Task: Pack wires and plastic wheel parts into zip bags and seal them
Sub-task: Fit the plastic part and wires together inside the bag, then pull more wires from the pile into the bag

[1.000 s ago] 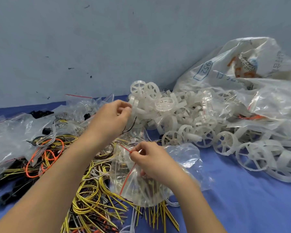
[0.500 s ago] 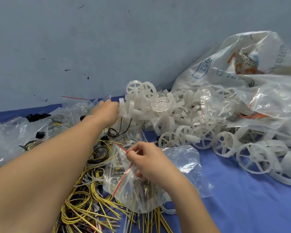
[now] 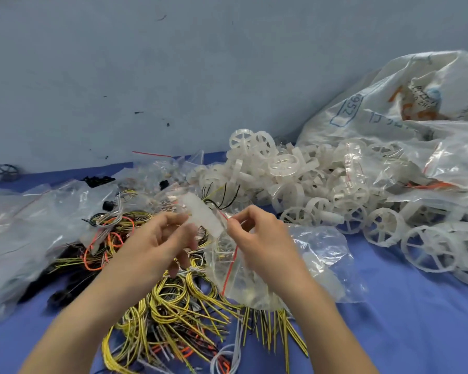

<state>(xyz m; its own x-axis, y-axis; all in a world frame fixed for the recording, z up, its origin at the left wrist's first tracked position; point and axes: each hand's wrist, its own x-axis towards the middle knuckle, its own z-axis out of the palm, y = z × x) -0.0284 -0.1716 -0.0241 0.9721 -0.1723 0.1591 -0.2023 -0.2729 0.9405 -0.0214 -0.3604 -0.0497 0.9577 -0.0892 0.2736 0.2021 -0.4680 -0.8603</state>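
Bare forearms, sleeveless, ringless hands (image 3: pixel 214 238)

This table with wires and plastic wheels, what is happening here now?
A person is packing small parts into a zip bag. The right hand pinches the bag's red-striped mouth, and the left hand brings a white plastic wheel part to it. Loose wires lie below, and a pile of wheels behind.

My left hand (image 3: pixel 160 244) is smeared by motion, and so is the white part (image 3: pixel 203 214) at its fingertips; I cannot tell how I hold it. My right hand (image 3: pixel 260 238) covers part of the zip bag (image 3: pixel 319 255). The big sack (image 3: pixel 405 103) at the cloth's far right corner runs off frame. The dark wheel (image 3: pixel 5 172) at the far left is dim.
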